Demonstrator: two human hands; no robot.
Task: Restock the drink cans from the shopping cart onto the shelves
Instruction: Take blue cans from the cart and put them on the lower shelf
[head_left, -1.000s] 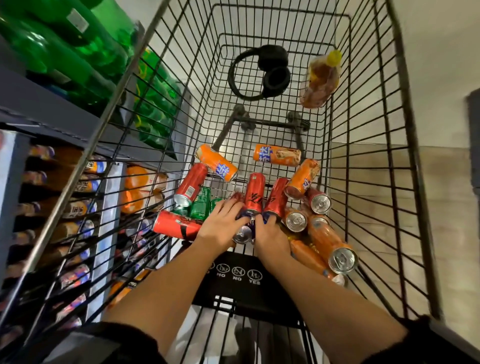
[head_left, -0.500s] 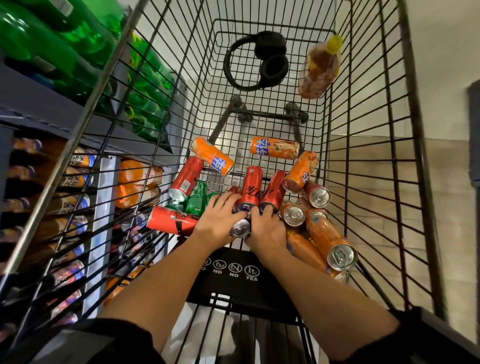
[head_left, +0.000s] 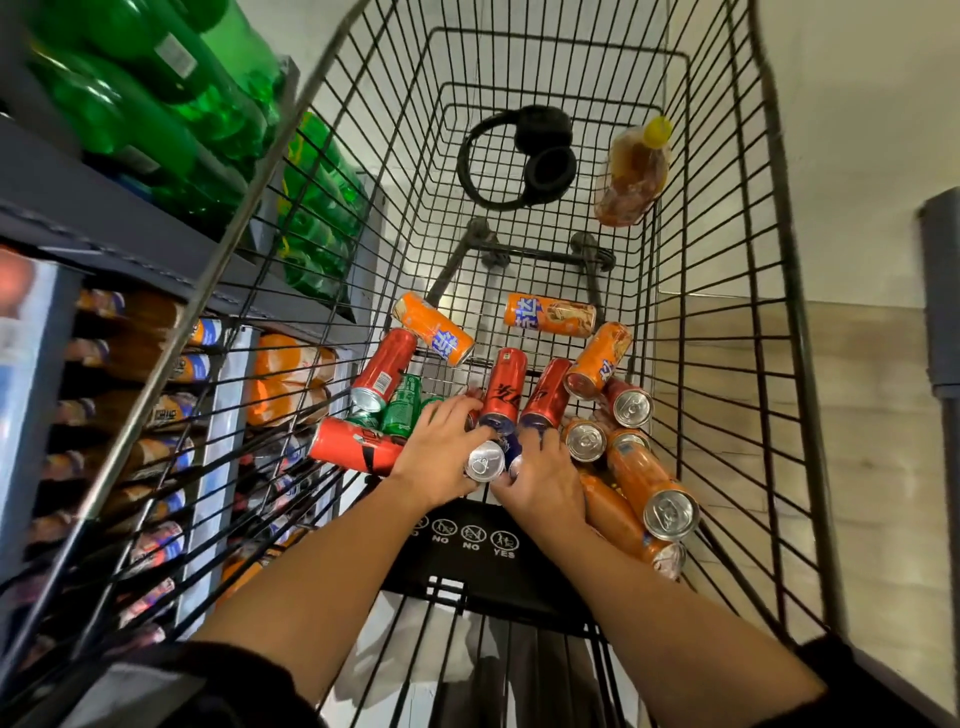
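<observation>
Both my hands are down in the black wire shopping cart (head_left: 777, 218), among a heap of lying drink cans. My left hand (head_left: 441, 457) is wrapped around a can (head_left: 485, 461) whose silver top faces me. Right beside it, my right hand (head_left: 543, 480) curls around a dark blue can (head_left: 511, 451) that is mostly hidden. Red cans (head_left: 503, 392) lie just beyond my fingers, green cans (head_left: 402, 402) to the left, and orange cans (head_left: 641, 483) to the right and farther back (head_left: 549, 316).
Black headphones (head_left: 519, 156) and a bottle of brown drink with a yellow cap (head_left: 631, 174) lie at the cart's far end. Grey shelves (head_left: 130, 223) stand close on the left, holding green bottles (head_left: 156, 98) above and rows of cans and orange bottles below.
My fingers have closed around two cans in the middle of the heap, and the silver-topped can has come up a little between my hands. The other cans have not moved.
</observation>
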